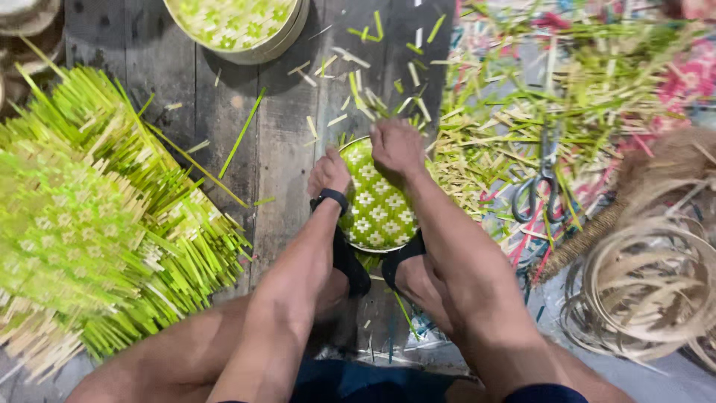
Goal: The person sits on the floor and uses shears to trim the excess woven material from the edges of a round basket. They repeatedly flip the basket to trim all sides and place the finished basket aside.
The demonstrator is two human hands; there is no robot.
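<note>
Both feet pin the round woven tray to the floor so it stays put. The left hand and right hand grip its far rim, fingers curled. Scissors lie right of the tray.

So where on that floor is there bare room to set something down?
Mainly the dark planks between the woven green mats on the left and the round woven tray under both hands. The right is crowded: strip offcuts, scissors, coiled hoops.

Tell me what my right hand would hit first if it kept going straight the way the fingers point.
Probably the loose cut strips on the wooden floor just past the woven tray that the right hand presses on; depth is hard to judge.
</note>
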